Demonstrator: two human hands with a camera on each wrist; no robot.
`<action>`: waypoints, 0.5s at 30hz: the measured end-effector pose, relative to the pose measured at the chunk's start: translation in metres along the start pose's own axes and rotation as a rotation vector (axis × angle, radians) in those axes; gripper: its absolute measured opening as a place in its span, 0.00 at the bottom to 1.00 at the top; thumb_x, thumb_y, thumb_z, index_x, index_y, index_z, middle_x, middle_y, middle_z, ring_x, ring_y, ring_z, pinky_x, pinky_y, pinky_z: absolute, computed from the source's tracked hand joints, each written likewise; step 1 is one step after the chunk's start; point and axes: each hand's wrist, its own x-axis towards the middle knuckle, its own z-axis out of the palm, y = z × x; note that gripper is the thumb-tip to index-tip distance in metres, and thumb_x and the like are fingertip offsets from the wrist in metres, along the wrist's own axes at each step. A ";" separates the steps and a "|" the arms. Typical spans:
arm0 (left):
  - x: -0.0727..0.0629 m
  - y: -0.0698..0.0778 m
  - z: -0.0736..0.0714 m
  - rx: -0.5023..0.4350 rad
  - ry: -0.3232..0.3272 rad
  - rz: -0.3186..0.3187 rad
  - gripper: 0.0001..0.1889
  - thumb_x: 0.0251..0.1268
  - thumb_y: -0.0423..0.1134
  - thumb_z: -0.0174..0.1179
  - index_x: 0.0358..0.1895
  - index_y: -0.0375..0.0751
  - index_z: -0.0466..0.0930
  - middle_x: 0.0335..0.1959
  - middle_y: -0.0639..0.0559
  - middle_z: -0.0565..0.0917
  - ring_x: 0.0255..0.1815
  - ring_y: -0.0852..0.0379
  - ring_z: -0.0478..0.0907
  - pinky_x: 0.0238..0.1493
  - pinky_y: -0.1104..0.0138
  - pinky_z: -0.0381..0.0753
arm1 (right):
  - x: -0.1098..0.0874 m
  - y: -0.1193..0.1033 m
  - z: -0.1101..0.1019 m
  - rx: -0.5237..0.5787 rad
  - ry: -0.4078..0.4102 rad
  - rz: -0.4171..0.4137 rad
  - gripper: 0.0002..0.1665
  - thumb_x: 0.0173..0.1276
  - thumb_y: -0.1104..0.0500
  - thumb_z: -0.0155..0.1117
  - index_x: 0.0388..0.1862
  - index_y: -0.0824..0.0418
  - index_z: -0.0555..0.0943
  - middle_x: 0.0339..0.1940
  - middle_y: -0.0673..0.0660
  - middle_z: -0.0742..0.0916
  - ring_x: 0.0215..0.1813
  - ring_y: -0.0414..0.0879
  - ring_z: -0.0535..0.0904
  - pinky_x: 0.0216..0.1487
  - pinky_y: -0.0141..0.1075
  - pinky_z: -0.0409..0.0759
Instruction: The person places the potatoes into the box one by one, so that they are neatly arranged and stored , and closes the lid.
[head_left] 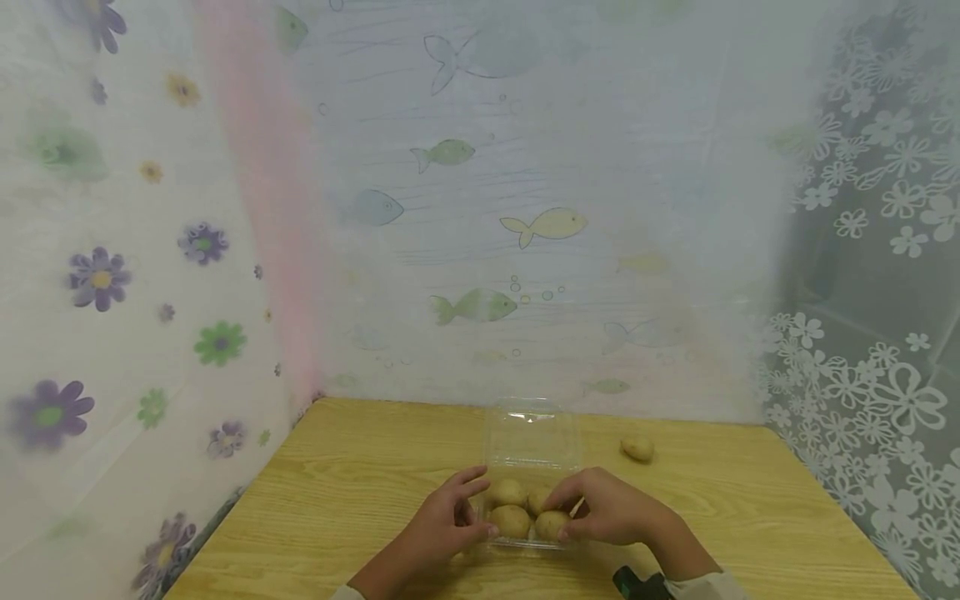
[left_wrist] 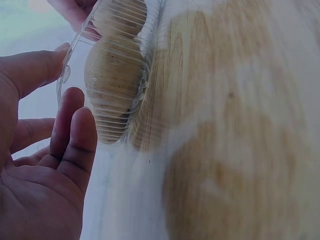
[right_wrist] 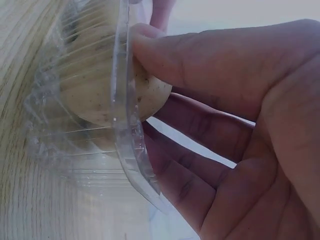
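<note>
Four potatoes (head_left: 510,522) sit two by two in a clear plastic container (head_left: 531,544) on the wood-grained counter (head_left: 360,471). Its transparent lid (head_left: 532,442) stands open at the far side, so faint against the wood that only edges and bright reflections mark its outline.

At the near right, the front right potato (head_left: 551,526) is held by the right hand (head_left: 618,508), thumb on one side and bent fingers reaching round the other; the fingertips are hidden in both the head and right wrist views. Those fingers also cover part of the back right potato (head_left: 536,500), and whether they touch it I cannot tell.

Spread rather wide, the left hand (head_left: 442,521) is at the container's left side, its thumb at the rim and its other fingers loosely bent beside the wall. How firmly it presses cannot be made out. Through the ribbed plastic in the left wrist view, the potatoes are streaked by glare, and the topmost is cut off by the frame.

One loose potato (head_left: 639,448) lies apart toward the far right of the counter. Beside the right sleeve (head_left: 705,587), a dark object (head_left: 641,585) is cut off by the bottom edge, too little showing to identify. Fish on the back curtain (head_left: 675,167) look blurred and pale.
</note>
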 end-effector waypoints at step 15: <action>0.000 0.003 -0.002 0.018 -0.007 0.009 0.42 0.64 0.42 0.74 0.76 0.30 0.65 0.81 0.39 0.62 0.35 0.66 0.79 0.38 0.72 0.84 | 0.004 -0.001 0.005 -0.015 0.008 -0.014 0.16 0.64 0.63 0.77 0.52 0.57 0.90 0.52 0.54 0.90 0.53 0.42 0.86 0.46 0.30 0.86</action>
